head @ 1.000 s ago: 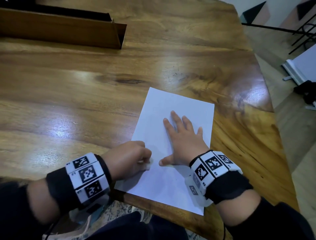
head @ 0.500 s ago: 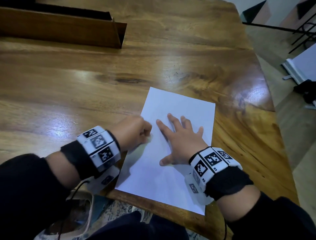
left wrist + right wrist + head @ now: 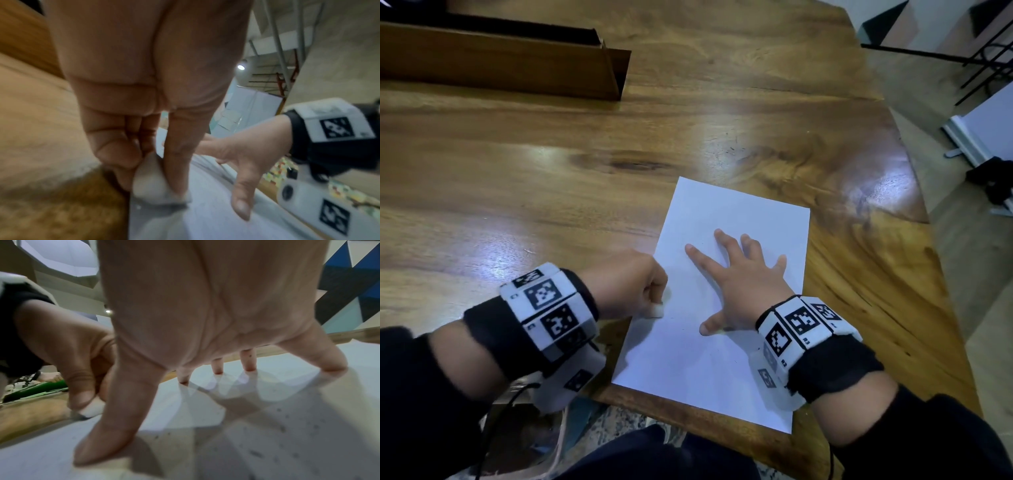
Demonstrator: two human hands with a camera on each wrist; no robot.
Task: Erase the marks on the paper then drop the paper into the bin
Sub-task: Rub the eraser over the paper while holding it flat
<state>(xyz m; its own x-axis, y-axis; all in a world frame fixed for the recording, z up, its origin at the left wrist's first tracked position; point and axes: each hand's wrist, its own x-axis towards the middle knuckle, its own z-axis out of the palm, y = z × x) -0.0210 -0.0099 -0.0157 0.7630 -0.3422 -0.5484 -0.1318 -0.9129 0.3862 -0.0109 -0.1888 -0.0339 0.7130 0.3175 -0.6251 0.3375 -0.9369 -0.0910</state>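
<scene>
A white sheet of paper point(image 3: 722, 308) lies on the wooden table near its front edge. My left hand point(image 3: 633, 287) pinches a small white eraser point(image 3: 658, 311) and holds its tip on the paper's left edge; the eraser point(image 3: 150, 183) shows between thumb and fingers in the left wrist view. My right hand point(image 3: 739, 277) lies spread flat on the middle of the sheet, fingertips point(image 3: 218, 369) and thumb pressing it down. Small dark crumbs point(image 3: 283, 428) dot the paper point(image 3: 267, 418). No marks are plain to see in the head view. No bin is in view.
A long wooden box point(image 3: 500, 58) stands at the back left of the table point(image 3: 517, 171). The table's right edge runs diagonally close to the paper, with floor and black metal furniture legs point(image 3: 979, 61) beyond.
My left hand with the eraser went forward along the paper's left edge, then drew back a little toward me. The right hand stayed pressed on the sheet, its fingers spread wider.
</scene>
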